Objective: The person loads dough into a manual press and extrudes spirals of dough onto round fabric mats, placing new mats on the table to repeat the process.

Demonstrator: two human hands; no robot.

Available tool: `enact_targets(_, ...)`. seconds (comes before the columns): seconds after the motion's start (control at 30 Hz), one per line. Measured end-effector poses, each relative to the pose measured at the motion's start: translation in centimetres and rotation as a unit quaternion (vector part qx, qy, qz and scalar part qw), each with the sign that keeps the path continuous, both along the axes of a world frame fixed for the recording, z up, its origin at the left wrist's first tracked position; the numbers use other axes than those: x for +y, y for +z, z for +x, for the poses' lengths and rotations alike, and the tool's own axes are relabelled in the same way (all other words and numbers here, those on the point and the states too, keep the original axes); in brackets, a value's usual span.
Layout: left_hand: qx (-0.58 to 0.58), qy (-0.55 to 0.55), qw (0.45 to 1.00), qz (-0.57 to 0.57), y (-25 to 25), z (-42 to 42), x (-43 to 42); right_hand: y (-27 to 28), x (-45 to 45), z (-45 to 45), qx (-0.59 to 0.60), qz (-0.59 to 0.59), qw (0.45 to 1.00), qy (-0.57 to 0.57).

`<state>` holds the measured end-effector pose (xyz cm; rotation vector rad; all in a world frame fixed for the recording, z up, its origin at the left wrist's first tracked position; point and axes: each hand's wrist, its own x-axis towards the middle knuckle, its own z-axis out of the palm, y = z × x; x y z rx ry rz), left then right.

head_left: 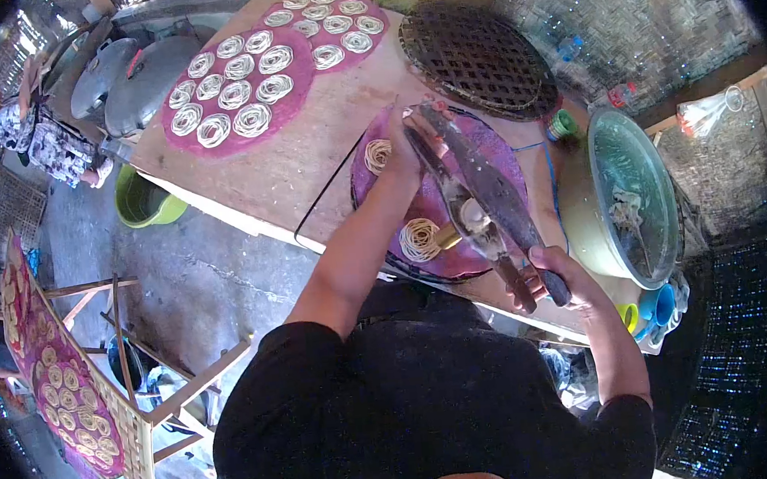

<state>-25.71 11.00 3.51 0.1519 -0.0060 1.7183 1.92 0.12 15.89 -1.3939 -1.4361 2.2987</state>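
Note:
My left hand (402, 143) grips the far end of a long two-handled wooden press (497, 190). My right hand (568, 277) is closed around the near ends of its handles. White dough (472, 213) shows in the press's middle, beside a brass-coloured cylinder (446, 236). Below the press lies a round tray with purple cloth (498, 154). On this cloth, a coiled nest of pale strands (419, 239) lies right by the cylinder. A second nest (378, 155) sits near my left wrist, partly covered by it.
Purple cloth rounds (301, 111) with several strand nests lie on the table (244, 183). A woven tray (478, 61) lies at the back, a large green basin (610, 195) at right. Left are a green tub (141, 197), metal lids (155, 82), a loaded rack (137, 430) and another person (33, 141).

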Motion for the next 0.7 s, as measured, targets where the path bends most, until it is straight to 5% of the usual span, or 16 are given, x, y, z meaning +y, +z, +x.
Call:
enact_targets(0.1,-0.033,-0.067,0.996,0.039,-0.3,0.2,1.4,-0.1,0.1,-0.2,-0.006,0.031,0.999,-0.007)
enact_targets(0.7,-0.045,-0.069,0.995,0.057,-0.8,-3.6,1.0,-3.6,2.2,-2.0,0.043,0.012,0.999,0.021)
